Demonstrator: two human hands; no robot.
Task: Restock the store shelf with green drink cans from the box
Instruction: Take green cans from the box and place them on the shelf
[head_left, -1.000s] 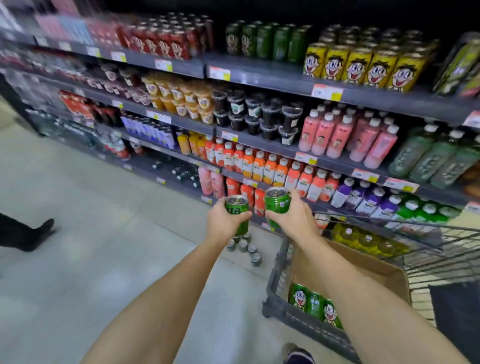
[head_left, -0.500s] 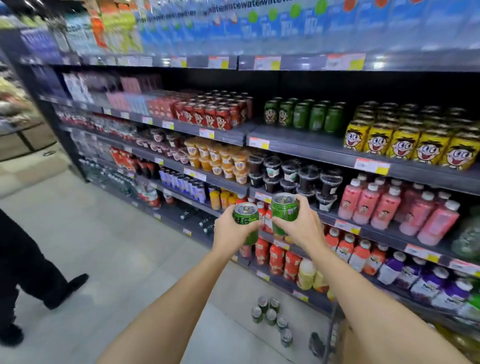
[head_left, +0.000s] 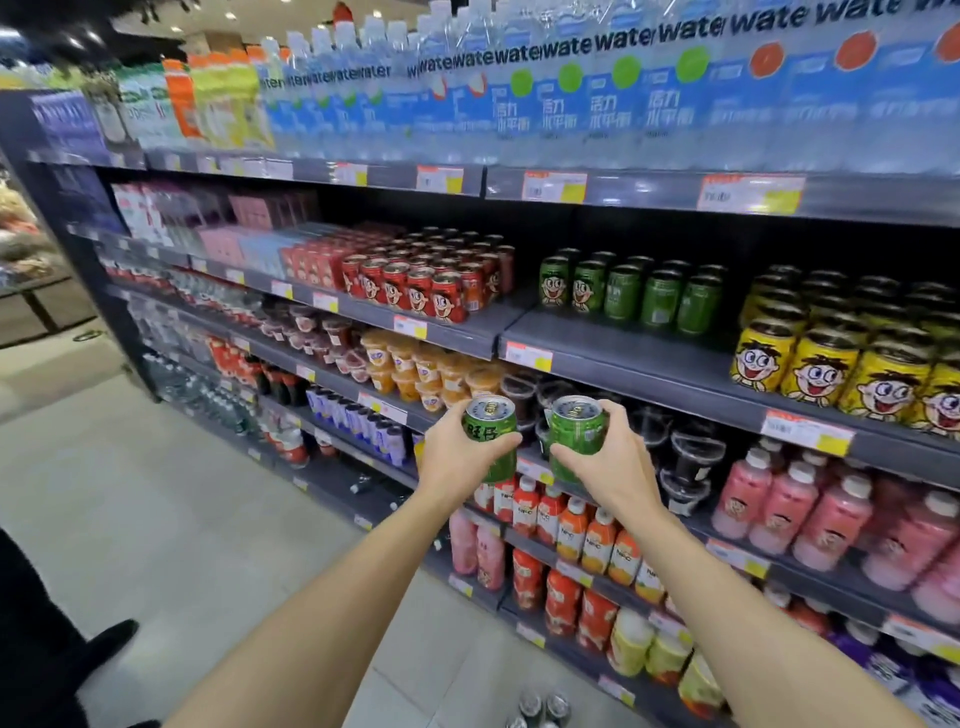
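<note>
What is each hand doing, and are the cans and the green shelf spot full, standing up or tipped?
Left hand: grips a green can.
Right hand: grips another green can.
Left green can: upright, sealed top, in the air.
Right green can: upright, sealed top, in the air.
Green cans on shelf: upright, set back, bare shelf in front.
Red cans: upright, rows full.
Yellow cans: upright, reaching the shelf front.

Bright, even store light from ceiling spots (head_left: 83, 39) at upper left; shelf recesses stay dark. Water bottles (head_left: 571, 93) and far-left goods are blurred, edges bow from the wide lens, price tags (head_left: 553, 186) glare white
</note>
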